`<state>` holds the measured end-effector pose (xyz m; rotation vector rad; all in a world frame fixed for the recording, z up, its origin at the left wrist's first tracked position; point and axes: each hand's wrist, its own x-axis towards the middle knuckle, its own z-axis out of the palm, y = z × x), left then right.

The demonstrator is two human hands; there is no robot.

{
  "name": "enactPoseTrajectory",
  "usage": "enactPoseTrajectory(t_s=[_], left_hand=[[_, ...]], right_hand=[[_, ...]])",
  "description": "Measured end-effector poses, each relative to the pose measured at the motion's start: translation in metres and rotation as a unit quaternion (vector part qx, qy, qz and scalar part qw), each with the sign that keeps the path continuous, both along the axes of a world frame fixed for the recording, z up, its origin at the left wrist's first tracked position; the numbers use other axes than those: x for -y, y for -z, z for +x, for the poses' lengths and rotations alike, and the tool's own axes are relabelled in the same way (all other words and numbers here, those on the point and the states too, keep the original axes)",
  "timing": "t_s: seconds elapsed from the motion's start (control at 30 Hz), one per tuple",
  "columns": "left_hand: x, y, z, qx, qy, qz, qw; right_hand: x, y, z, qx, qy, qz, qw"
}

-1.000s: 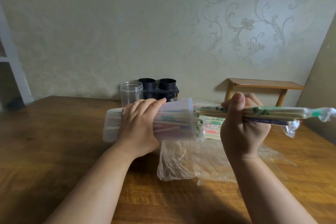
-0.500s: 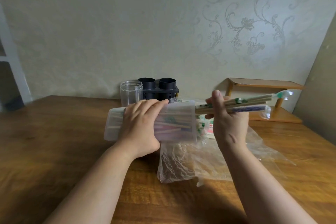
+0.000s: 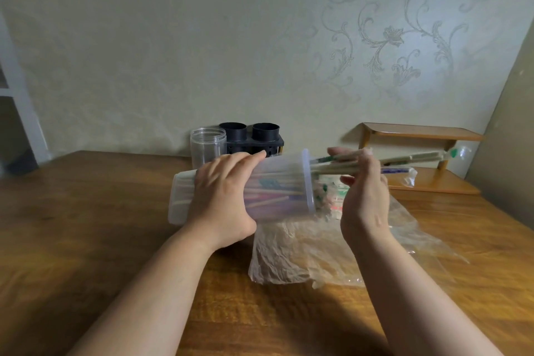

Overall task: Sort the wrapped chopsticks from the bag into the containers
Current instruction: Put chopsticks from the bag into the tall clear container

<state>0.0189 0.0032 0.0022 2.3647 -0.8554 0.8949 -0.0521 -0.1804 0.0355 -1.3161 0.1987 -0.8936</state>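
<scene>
The wrapped chopsticks (image 3: 410, 158), probably light, stiff and slick, poked from the translucent container (image 3: 284, 173) mouth, pinched mid-bundle by the right hand (image 3: 364, 196). The left hand (image 3: 222, 196) clasped the container, sideways above the plastic bag (image 3: 289, 254).

Your left hand (image 3: 222, 196) lies palm down over the side of the clear container (image 3: 277, 182). Its fingers curve across the top and the thumb sits below, gripping it sideways in the air. Your left forearm reaches up from the lower left, bare, with the wrist slightly bent. Your right hand (image 3: 364, 199) is raised with its back toward you. Its thumb and fingers (image 3: 372, 165) pinch the wrapped chopsticks (image 3: 410, 158) just beside the container's mouth. Your right forearm, also bare, rises from the lower right.
</scene>
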Motion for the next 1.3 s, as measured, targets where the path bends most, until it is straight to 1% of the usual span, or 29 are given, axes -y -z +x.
enactPoseTrajectory(t_s=[0.07, 0.2, 0.27, 0.3, 0.33, 0.37, 0.4, 0.43, 0.47, 0.5, 0.53, 0.57, 0.6, 0.67, 0.77, 0.83, 0.87, 0.97, 1.0, 1.07, 1.17, 1.23, 1.3], left_hand=[[0.001, 0.001, 0.0, 0.0, 0.001, 0.007, 1.0], [0.002, 0.004, 0.0, 0.004, -0.003, 0.02, 1.0], [0.002, 0.003, 0.0, 0.003, -0.007, 0.013, 1.0], [0.001, 0.002, 0.0, 0.001, -0.01, 0.008, 1.0], [0.001, 0.001, 0.0, 0.001, -0.012, 0.004, 1.0], [0.001, 0.001, 0.0, 0.002, -0.013, 0.001, 1.0], [0.001, 0.001, 0.0, 0.003, -0.013, 0.0, 1.0], [0.0, 0.001, 0.0, 0.002, -0.012, 0.001, 1.0], [0.001, 0.001, 0.0, 0.001, -0.011, 0.003, 1.0], [0.001, 0.001, 0.0, 0.002, -0.012, 0.005, 1.0], [0.001, 0.001, 0.001, 0.003, -0.013, 0.006, 1.0], [0.001, 0.001, 0.001, 0.004, -0.014, 0.007, 1.0], [0.001, 0.001, 0.001, 0.004, -0.014, 0.007, 1.0], [0.001, 0.002, 0.001, 0.004, -0.013, 0.006, 1.0], [0.001, 0.001, 0.001, 0.005, -0.014, 0.003, 1.0], [0.002, 0.0, 0.0, 0.005, -0.015, 0.002, 1.0], [0.002, 0.0, 0.0, 0.005, -0.015, 0.002, 1.0], [0.001, 0.0, -0.001, 0.007, -0.014, 0.004, 1.0], [0.001, 0.0, -0.001, 0.007, -0.013, 0.004, 1.0], [0.002, 0.0, -0.001, 0.007, -0.014, 0.006, 1.0], [0.002, 0.0, -0.001, 0.004, -0.016, 0.009, 1.0], [0.001, 0.0, -0.002, 0.003, -0.016, 0.01, 1.0], [0.001, -0.001, -0.001, 0.003, -0.017, 0.009, 1.0]], right_hand=[[0.001, -0.001, 0.0, -0.009, 0.013, 0.023, 1.0], [0.003, 0.002, 0.003, -0.093, -0.029, -0.06, 0.993], [0.007, 0.002, 0.003, -0.078, -0.077, -0.074, 0.991], [0.01, 0.003, 0.003, -0.052, -0.099, -0.067, 0.991], [0.01, 0.001, 0.001, -0.016, -0.107, -0.03, 0.994], [0.012, -0.002, 0.002, 0.017, -0.091, 0.013, 0.996], [0.013, -0.004, 0.002, 0.037, -0.078, 0.066, 0.994], [0.015, -0.006, 0.002, 0.038, -0.052, 0.09, 0.994], [0.014, -0.008, 0.0, 0.015, -0.027, 0.077, 0.997], [0.013, -0.007, -0.001, -0.019, -0.018, 0.038, 0.999], [0.01, -0.008, -0.003, -0.059, -0.023, 0.003, 0.998], [0.005, -0.007, -0.004, -0.095, -0.048, -0.031, 0.994], [0.001, -0.005, -0.004, -0.12, -0.069, -0.046, 0.989], [-0.001, 0.0, 0.001, -0.089, -0.088, -0.04, 0.991], [0.005, 0.004, 0.004, 0.006, -0.092, -0.038, 0.995], [0.005, 0.003, 0.002, 0.015, -0.097, -0.039, 0.994], [0.004, 0.003, 0.001, 0.004, -0.096, -0.026, 0.995], [0.008, -0.002, 0.003, -0.002, -0.065, 0.117, 0.991], [0.01, -0.004, 0.002, -0.014, -0.036, 0.119, 0.992], [0.013, -0.002, 0.004, -0.049, -0.002, 0.069, 0.996], [0.009, 0.005, 0.007, -0.097, -0.01, 0.001, 0.995], [0.007, 0.007, 0.009, -0.095, -0.02, -0.005, 0.995], [0.006, 0.007, 0.008, -0.058, -0.014, 0.016, 0.998]])
